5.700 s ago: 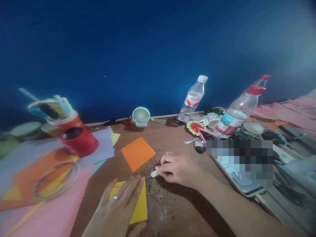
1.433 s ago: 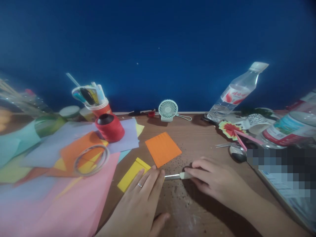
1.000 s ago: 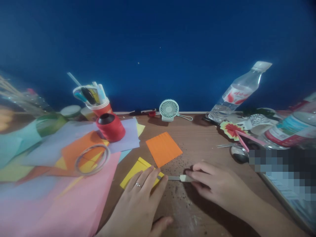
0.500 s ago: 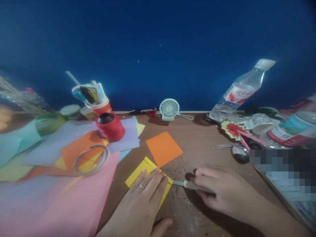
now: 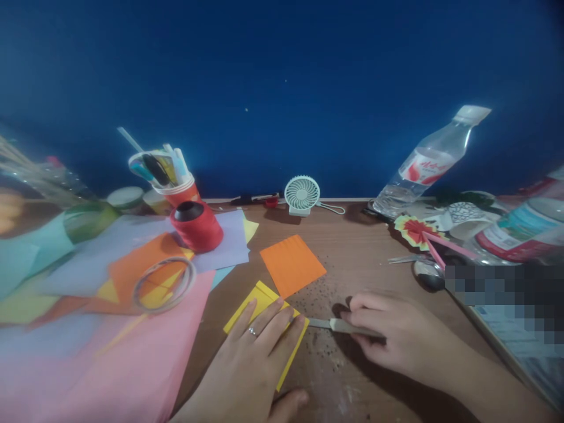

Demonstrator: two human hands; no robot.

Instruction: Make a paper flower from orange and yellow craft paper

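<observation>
A plain, deep blue wall fills the upper half of the view. Its paint is even and matte, with a few tiny pale specks near the middle. It looks a little brighter low down, just above the surface, and darkens toward the upper corners. Below it runs a brown, wood-grained surface, whose far edge meets the wall along a thin pale strip. The middle of the surface is peppered with small dark specks, and near its near edge the finish is worn to a whitish, scuffed patch. The light is dim and cool, the shadows on the wood are soft, and the left and right edges of the view are blurred.
</observation>
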